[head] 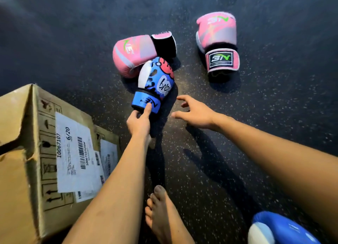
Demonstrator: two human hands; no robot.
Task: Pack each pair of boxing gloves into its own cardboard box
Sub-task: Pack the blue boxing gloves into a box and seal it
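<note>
A blue patterned boxing glove (155, 84) lies on the dark floor, leaning against a pink glove (133, 53). My left hand (140, 120) pinches its blue cuff, thumb on top of the strap. My right hand (194, 111) hovers just right of that cuff with fingers spread, holding nothing. A second pink glove (217, 40) lies apart at the upper right, cuff toward me. The other blue glove (278, 229) shows at the bottom right corner, partly cut off. A cardboard box (27, 152) with white labels stands at the left.
A second cardboard box (108, 143) with a label sits behind the first, mostly hidden. My bare foot (162, 214) rests on the speckled dark floor (256, 133) between my arms.
</note>
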